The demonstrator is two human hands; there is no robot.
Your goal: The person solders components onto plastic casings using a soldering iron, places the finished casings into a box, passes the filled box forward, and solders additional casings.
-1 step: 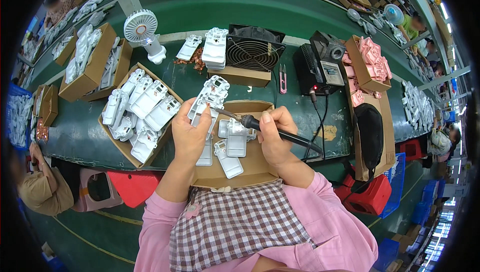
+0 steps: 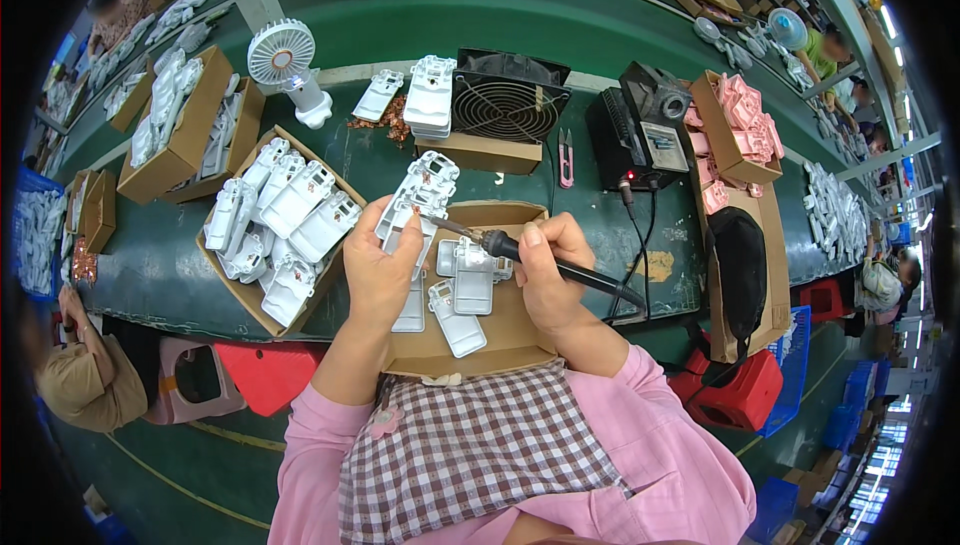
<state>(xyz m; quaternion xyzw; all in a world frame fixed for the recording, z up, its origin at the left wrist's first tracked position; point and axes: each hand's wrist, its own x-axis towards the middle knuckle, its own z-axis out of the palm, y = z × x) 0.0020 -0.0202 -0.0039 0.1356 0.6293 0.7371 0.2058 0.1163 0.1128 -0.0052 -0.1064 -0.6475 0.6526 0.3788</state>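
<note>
Between thumb and fingers, my left hand (image 2: 383, 260) grips a white plastic housing (image 2: 428, 183) with cut-outs at its far end. My right hand (image 2: 552, 275) is wrapped round the black handle of a soldering iron (image 2: 515, 247). The iron's tip points left and meets the housing, close to my left thumb. Under both hands lies an open cardboard box (image 2: 520, 330) with several similar white housings (image 2: 457, 320) in it. A larger cardboard box (image 2: 240, 290) to the left is heaped with more white housings (image 2: 295, 195).
A small white fan (image 2: 283, 55) stands at the back left, beside copper-coloured small parts (image 2: 378, 125) and stacked housings (image 2: 431, 95). Behind the work are a black fan (image 2: 508, 95), pink-handled snips (image 2: 566, 160) and a black soldering station (image 2: 640, 130). Pink parts (image 2: 745, 125) fill a box at right.
</note>
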